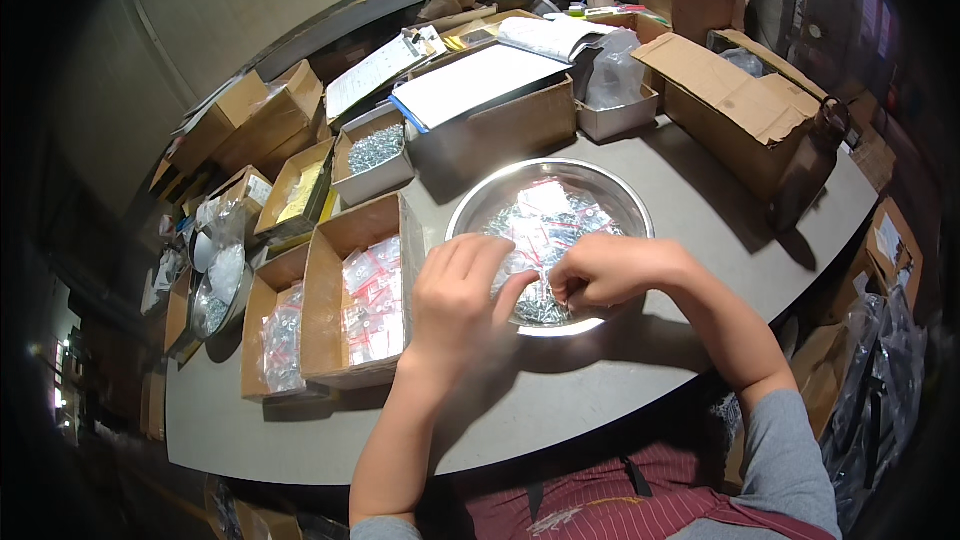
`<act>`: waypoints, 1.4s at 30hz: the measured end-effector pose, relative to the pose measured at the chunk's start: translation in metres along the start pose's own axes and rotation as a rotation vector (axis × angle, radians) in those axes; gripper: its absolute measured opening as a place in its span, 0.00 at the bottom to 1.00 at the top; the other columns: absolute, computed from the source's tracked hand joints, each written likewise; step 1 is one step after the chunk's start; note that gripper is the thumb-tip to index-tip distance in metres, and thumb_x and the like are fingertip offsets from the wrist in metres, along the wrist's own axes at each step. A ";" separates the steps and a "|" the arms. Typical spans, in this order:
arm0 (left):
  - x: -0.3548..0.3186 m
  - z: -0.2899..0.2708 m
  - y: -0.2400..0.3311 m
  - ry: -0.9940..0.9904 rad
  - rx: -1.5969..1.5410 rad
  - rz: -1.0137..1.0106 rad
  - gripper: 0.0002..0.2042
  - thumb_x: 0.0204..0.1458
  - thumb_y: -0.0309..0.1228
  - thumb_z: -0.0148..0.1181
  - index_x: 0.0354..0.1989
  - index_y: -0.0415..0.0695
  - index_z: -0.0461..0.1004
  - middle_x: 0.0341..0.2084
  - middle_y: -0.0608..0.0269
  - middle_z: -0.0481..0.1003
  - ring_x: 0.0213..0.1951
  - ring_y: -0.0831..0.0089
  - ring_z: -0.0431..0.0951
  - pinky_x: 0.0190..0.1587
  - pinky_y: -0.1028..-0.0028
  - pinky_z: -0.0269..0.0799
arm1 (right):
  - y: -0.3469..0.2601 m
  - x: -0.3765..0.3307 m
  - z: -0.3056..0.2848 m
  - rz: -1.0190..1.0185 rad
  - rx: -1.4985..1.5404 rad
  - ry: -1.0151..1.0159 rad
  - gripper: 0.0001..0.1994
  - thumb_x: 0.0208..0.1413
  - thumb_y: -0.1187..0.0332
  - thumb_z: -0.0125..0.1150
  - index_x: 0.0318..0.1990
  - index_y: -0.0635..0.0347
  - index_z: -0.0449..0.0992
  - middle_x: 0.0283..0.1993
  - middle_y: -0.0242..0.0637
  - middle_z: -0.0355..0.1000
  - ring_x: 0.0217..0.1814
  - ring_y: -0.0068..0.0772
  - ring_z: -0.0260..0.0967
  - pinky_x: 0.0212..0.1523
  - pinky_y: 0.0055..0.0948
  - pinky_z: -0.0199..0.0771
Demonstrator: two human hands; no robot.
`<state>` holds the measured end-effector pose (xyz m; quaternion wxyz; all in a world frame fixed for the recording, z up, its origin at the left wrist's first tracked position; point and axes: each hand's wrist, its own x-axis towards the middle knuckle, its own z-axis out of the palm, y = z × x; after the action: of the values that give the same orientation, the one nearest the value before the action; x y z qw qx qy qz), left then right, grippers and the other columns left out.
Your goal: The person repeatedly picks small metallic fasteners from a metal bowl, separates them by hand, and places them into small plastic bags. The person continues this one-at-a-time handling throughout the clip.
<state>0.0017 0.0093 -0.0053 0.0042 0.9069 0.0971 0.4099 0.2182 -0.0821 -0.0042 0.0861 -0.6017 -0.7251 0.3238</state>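
Left hand [455, 295]: lies palm down on the near rim of the bowl, fingers curled together over its edge, thumb stretched toward the right hand; what it holds, if anything, cannot be told.
Right hand [605, 270]: closed in a loose fist over the near part of the bowl, fingertips pinched down among the screws; the pinched piece is too small to make out.
Bowl [478, 202]: round, shiny metal, near the middle of the bench, close to its near edge.
Screws [540, 312]: small silvery heap on the bowl's floor, just between the two hands.
Bags [545, 210]: little clear packets with red marks, piled in the far half of the bowl.
Open box [325, 310]: cardboard, just left of the bowl, touching the left hand's side; more small packets inside.
Second box [262, 340]: left of the first, by the bench's left edge, holding clear bags of metal parts.
Small box [372, 172]: grey, behind the open box, filled with loose screws.
Big carton [740, 105]: brown, flaps open, at the bench's far right corner.
Bench [560, 390]: grey top, bare strip along the near edge.
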 end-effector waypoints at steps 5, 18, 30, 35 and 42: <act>-0.002 0.001 0.001 -0.064 -0.050 -0.110 0.16 0.49 0.34 0.75 0.42 0.39 0.81 0.39 0.52 0.81 0.43 0.54 0.81 0.48 0.61 0.76 | 0.020 0.000 -0.014 -0.133 0.309 0.203 0.08 0.60 0.73 0.65 0.43 0.67 0.80 0.35 0.33 0.79 0.38 0.22 0.72 0.43 0.28 0.74; -0.005 0.007 0.014 -0.134 -0.440 -0.284 0.19 0.50 0.36 0.75 0.46 0.37 0.81 0.40 0.48 0.83 0.44 0.55 0.84 0.48 0.62 0.78 | 0.001 -0.013 -0.025 -0.285 0.884 0.248 0.12 0.59 0.72 0.68 0.49 0.67 0.83 0.38 0.33 0.79 0.36 0.20 0.72 0.38 0.23 0.73; -0.003 0.006 0.016 -0.164 -0.540 -0.313 0.20 0.52 0.35 0.74 0.48 0.35 0.80 0.40 0.48 0.83 0.43 0.59 0.84 0.47 0.66 0.78 | -0.004 -0.011 -0.022 -0.343 0.852 0.316 0.13 0.57 0.72 0.70 0.49 0.65 0.85 0.38 0.34 0.81 0.34 0.19 0.72 0.36 0.21 0.74; -0.001 0.003 0.022 -0.179 -0.605 -0.379 0.19 0.51 0.37 0.75 0.45 0.37 0.81 0.40 0.47 0.83 0.43 0.54 0.84 0.47 0.63 0.78 | -0.012 -0.012 -0.019 -0.356 0.861 0.379 0.12 0.58 0.72 0.69 0.48 0.64 0.85 0.37 0.32 0.81 0.34 0.18 0.72 0.35 0.20 0.73; -0.002 0.002 0.019 -0.162 -0.637 -0.419 0.18 0.51 0.36 0.75 0.46 0.37 0.81 0.40 0.47 0.83 0.44 0.57 0.85 0.48 0.64 0.78 | -0.013 -0.015 -0.019 -0.339 0.844 0.434 0.12 0.57 0.72 0.69 0.47 0.64 0.85 0.35 0.32 0.80 0.32 0.17 0.71 0.33 0.19 0.72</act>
<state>0.0055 -0.0095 -0.0066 0.3767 0.8501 0.1475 0.3371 0.2213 -0.0894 0.0222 0.5222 -0.4417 -0.5838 0.4374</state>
